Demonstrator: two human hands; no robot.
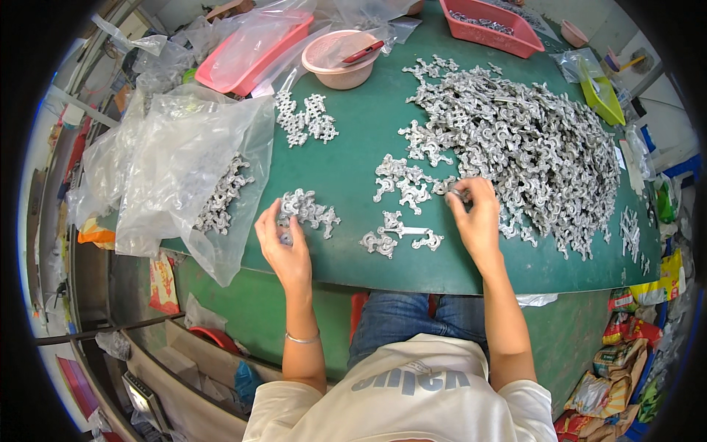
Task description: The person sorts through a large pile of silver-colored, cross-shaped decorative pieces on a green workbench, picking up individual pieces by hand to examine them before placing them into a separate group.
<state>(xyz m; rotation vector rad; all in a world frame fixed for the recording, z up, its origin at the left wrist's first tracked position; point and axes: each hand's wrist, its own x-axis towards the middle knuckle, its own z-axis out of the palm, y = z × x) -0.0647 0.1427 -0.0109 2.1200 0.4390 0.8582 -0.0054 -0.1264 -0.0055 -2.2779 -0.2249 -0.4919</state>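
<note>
A green worktop (353, 158) at a cluttered station — clear plastic bags (184, 158) at nine o'clock, a pink bowl (340, 62) at twelve, red trays (490, 26) and a yellow-green scoop (600, 96) toward one o'clock.

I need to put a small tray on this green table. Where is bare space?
Bare green cloth lies between the pink bowl, the small cluster and the big heap of metal parts. The near edge below the right hand is also free. The right half is crowded; plastic bags cover the left.

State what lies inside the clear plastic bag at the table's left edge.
Silvery metal parts show through the clear plastic bag; crumpled folds hide how many lie deeper.
</note>
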